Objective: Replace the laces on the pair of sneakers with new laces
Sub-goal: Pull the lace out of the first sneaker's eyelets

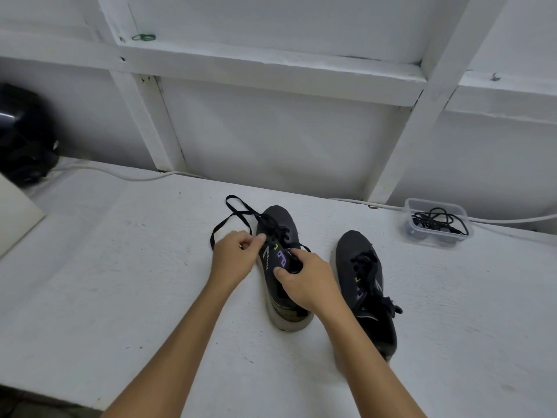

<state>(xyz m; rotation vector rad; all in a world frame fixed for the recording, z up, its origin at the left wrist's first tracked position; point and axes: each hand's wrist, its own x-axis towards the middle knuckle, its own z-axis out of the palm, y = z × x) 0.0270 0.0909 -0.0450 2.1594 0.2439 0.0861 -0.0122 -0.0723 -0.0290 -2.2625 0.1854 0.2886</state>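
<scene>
The step in hand looked like unlacing the first shoe. The left hand [233, 251] had its fingers curled, pinching the flat black lace [232, 215] at the near-left side of the dark grey knit sneaker with the white sole [278, 224]. The lace's loose loops trailed beyond and to the left of that hand across the white painted counter [120, 267]. The right hand [304, 282] gripped the same sneaker at its collar, thumb on the tongue, steadying it. The second dark sneaker [361, 267], laces knotted, lay just right of the right hand. Farther right and beyond sat a clear plastic tub [437, 221] holding a coiled black cord, possibly the new laces, though I could not tell. Next, the lace probably needed drawing out eyelet by eyelet while the right hand held the shoe down.
</scene>
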